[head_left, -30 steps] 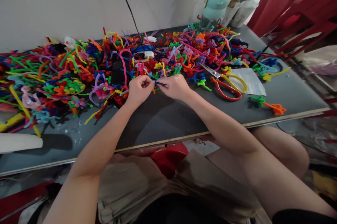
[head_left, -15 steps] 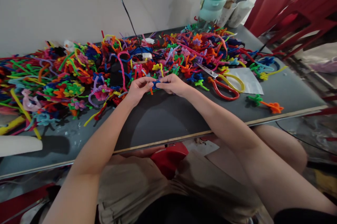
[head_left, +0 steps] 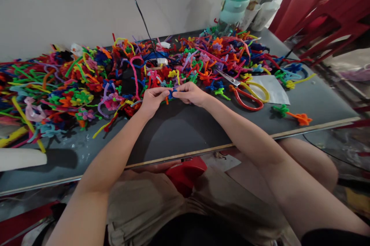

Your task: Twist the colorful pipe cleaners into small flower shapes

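Note:
Between my fingertips is a small blue pipe-cleaner piece [head_left: 170, 94], mostly covered by the fingers, so its full shape is hidden. My left hand [head_left: 154, 99] pinches it from one side with thumb and forefinger. From the other side my right hand [head_left: 190, 94] grips it, fingers curled. Both hands hover above the table, just in front of a heap of bright pipe cleaners [head_left: 202, 55] and pipe-cleaner flowers. Scissors [head_left: 241, 90] with red and yellow handles lie to the right of my right hand, blades toward the heap.
A white packet [head_left: 271, 88] lies beneath the scissors' handles. Near the table's [head_left: 179, 130] right front lies a green and orange flower piece [head_left: 300, 118]. A green-capped bottle [head_left: 235, 7] and white cups [head_left: 263, 15] stand at the back right. A white rounded object [head_left: 21, 159] is at left.
Both hands stay pinched together at nearly the same spot. Their fingers have shifted slightly around the blue piece. Other things look unchanged.

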Tool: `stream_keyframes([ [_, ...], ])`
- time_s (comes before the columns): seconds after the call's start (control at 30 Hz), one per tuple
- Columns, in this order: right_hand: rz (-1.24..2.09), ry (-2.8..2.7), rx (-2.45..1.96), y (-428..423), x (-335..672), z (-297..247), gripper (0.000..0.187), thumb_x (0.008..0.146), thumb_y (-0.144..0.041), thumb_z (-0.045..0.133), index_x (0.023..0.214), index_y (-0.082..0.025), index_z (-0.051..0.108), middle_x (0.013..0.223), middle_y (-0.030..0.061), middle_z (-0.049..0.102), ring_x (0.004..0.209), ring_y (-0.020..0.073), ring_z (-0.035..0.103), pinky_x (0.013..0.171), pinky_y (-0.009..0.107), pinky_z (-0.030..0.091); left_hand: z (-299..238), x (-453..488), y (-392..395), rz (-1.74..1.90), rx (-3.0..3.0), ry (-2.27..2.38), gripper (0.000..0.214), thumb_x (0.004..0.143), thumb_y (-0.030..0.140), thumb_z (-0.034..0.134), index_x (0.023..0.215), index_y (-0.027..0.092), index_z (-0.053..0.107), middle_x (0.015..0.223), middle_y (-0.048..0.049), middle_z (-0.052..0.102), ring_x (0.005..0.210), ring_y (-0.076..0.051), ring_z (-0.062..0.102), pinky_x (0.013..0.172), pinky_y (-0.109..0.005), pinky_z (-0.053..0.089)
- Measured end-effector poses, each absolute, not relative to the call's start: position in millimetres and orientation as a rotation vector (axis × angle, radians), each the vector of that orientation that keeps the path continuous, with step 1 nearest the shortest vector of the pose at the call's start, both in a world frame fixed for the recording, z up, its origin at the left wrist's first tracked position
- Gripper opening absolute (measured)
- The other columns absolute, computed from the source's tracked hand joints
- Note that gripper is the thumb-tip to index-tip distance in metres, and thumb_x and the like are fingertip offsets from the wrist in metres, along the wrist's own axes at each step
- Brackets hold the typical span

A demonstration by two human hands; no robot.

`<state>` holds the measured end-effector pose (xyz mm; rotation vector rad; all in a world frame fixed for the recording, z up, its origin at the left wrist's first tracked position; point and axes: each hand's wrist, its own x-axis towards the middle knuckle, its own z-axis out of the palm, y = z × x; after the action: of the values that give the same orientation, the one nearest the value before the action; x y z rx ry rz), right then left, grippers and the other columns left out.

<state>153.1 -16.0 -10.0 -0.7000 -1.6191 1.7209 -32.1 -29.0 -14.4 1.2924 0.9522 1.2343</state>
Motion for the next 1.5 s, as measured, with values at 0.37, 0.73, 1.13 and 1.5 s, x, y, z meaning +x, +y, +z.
stream_keyframes([
  [0.37,1.564,-1.652,-0.814,-21.2,149.0,-5.9,0.04,0.075,-0.054,0.071,0.071,-0.015,0.061,0.04,-0.012,0.033,0.035,0.0029,0.024,0.035,0.021,0.016,-25.1,-25.6,-25.4,1.326,1.206,0.914,0.039,0.057,0.054,0.086,0.075,0.021,0.078,0.069,-0.0013,0.072,0.064,-0.009,0.062,0.063,-0.023,0.053],
  [0.73,0.913,-1.785,-1.041,-25.9,141.4,-5.4,0.039,0.083,-0.049,0.059,0.072,-0.013,0.069,0.06,-0.0019,0.052,0.058,0.0079,0.04,0.057,0.024,0.031,-10.4,-33.6,-31.7,1.344,1.719,1.254,0.026,0.082,0.045,0.069,0.088,0.021,0.079,0.091,-0.0066,0.078,0.079,-0.016,0.07,0.069,-0.026,0.053],
  [1.13,0.772,-1.874,-1.033,-32.1,137.3,-0.6,0.047,0.091,-0.046,0.048,0.054,-0.018,0.038,0.053,-0.0043,0.031,0.053,0.0074,0.028,0.053,0.026,0.023,-17.3,-27.4,-31.2,1.411,1.399,1.226,0.034,0.077,0.051,0.072,0.089,0.02,0.078,0.067,-0.0025,0.07,0.053,-0.009,0.055,0.05,-0.023,0.044],
  [1.5,0.531,-2.1,-1.209,-26.5,146.6,0.7,0.022,0.094,-0.028,0.049,0.089,-0.018,0.068,0.081,0.0034,0.068,0.068,0.0128,0.056,0.061,0.025,0.035,-14.9,-35.4,-26.6,1.357,1.648,1.276,0.018,0.078,0.036,0.071,0.084,0.019,0.074,0.077,-0.0037,0.072,0.066,-0.013,0.062,0.063,-0.025,0.05],
])
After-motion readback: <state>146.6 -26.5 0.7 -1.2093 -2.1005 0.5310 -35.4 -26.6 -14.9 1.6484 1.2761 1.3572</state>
